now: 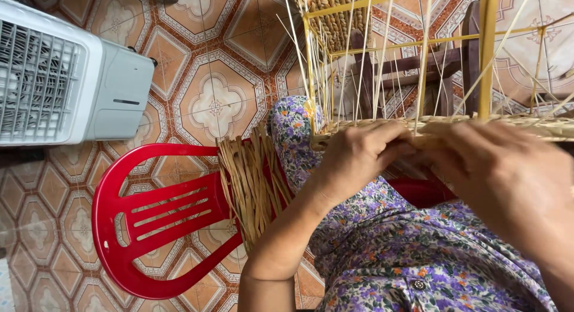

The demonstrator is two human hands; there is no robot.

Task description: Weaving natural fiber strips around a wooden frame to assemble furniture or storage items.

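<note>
A yellow wire frame point(487, 55) with thin pale upright stakes rests on my lap, and a band of woven straw point(538, 128) runs along its lower edge. My left hand point(356, 156) pinches the woven straw rim, fingers closed on a strand. Close to the camera, my right hand point(502, 174) meets it at the same spot, fingers curled on the weave. A bundle of loose dry straw strands point(251, 180) lies beside my knee on a red plastic chair point(155, 219).
A white and grey air cooler point(66, 78) stands at the upper left on the patterned tile floor point(215, 102). A dark wooden stool point(418, 64) shows behind the frame. My floral dress point(406, 258) covers my lap.
</note>
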